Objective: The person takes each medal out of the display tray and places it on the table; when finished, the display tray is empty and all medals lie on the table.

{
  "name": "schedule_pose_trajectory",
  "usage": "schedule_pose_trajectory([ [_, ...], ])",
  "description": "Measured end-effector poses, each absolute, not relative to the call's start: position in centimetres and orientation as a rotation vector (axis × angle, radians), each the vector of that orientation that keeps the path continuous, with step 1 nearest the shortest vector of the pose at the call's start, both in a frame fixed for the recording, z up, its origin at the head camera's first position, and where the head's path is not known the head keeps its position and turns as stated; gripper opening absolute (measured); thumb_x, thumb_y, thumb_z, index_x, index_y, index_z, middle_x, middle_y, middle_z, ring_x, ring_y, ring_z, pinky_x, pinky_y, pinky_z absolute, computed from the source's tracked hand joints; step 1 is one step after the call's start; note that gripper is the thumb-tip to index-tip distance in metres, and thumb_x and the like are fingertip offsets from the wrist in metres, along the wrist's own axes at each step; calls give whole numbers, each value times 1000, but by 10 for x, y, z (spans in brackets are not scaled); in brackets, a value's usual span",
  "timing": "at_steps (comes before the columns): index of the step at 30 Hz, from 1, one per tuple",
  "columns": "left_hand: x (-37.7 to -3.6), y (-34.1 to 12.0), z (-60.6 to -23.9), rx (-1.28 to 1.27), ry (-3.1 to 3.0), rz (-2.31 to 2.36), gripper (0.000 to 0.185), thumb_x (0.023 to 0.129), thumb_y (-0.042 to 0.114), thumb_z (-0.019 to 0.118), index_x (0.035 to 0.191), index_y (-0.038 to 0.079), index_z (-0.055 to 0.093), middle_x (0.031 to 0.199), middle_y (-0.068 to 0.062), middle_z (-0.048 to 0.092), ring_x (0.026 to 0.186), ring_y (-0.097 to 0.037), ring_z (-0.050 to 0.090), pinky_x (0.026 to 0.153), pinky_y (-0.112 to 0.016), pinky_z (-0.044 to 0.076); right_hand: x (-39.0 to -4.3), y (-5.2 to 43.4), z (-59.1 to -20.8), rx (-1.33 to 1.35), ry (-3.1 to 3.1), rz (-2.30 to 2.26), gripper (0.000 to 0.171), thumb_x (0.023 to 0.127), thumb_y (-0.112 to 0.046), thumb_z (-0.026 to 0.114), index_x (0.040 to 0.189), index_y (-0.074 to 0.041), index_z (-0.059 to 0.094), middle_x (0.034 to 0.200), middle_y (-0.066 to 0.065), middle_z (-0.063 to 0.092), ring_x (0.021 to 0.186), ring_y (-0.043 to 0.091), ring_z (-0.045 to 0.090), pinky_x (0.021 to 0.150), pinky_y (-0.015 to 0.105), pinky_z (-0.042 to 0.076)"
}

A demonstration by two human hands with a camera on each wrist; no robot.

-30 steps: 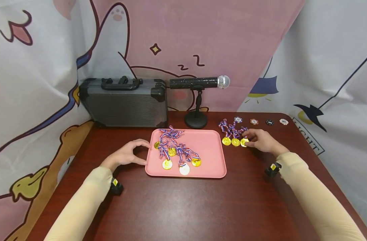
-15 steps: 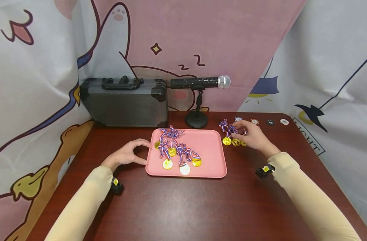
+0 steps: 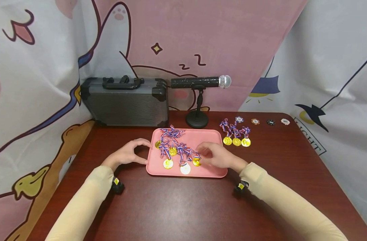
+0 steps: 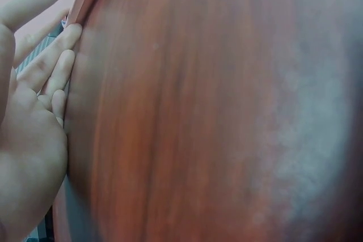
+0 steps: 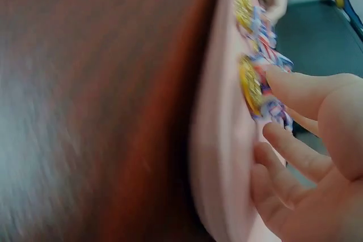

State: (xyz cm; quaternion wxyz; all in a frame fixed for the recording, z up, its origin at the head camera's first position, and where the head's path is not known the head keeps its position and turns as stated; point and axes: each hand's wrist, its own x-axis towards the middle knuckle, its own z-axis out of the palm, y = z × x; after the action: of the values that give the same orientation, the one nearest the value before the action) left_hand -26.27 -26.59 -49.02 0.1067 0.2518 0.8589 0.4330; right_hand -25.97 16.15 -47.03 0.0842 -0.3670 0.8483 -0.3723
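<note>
Now right hand [image 3: 217, 156] on medal [image 3: 196, 162]

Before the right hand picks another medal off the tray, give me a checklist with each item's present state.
1. Tray steadied: left hand touches the pink tray at its left edge. Ok.
2. Right hand over the tray, fingertips at the nearest gold medal. Ok.
3. Right hand free of any load: the wrist view shows fingers at the ribbon, but whether they pinch it, cannot tell.
4. Ribbons on the tray lie separate: they overlap in a tangle. Not ok.
5. Room beside the row of three medals on the table. Ok.
</note>
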Motion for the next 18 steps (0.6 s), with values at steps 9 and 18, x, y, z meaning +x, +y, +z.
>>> schedule_pose_trajectory([
  [9,-265,-266,-490,737,2516,1290,66,69,28,101,127,17,73,136,-3,65,136,-27,50,119,-55,31,-251,146,-468,-1076,2624,-999,39,83,-12,90,117,-7,70,97,4,73,85,19,66,76,32,57],
  [18,-265,-267,-494,729,2506,1320,63,69,26,101,124,18,73,135,-4,65,134,-26,51,120,-56,30,-248,154,-459,-995,2570,-989,43,85,-7,87,122,-7,65,94,3,69,82,16,62,75,31,55],
])
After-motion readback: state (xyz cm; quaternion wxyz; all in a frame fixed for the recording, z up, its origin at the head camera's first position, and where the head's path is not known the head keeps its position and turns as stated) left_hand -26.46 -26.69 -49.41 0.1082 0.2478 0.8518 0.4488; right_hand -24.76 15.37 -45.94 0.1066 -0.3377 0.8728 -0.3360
